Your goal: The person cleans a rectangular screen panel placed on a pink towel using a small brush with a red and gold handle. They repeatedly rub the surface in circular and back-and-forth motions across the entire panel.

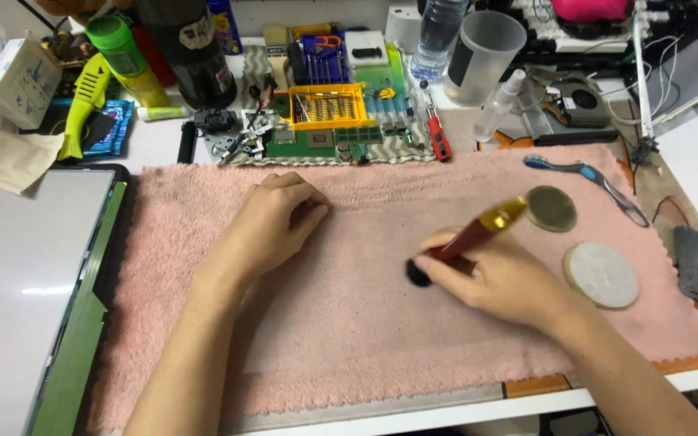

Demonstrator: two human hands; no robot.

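Right hand (494,278) grasps one brush (466,240); left hand (272,222) is loosely clenched on the towel (349,323). Two discs (551,208) lie beyond the right hand.

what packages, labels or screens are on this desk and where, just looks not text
White carton: far left, boxy, pale print.
Blue foil packet: behind the towel's left corner, flat, under a yellow-green fish toy.
Dark bottle's label: back centre-left, pale patch.
Tablet screen: left edge, blank white, green case.

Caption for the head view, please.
Right hand holds a red-handled brush bristles-down on a pink towel; left hand rests curled beside it.
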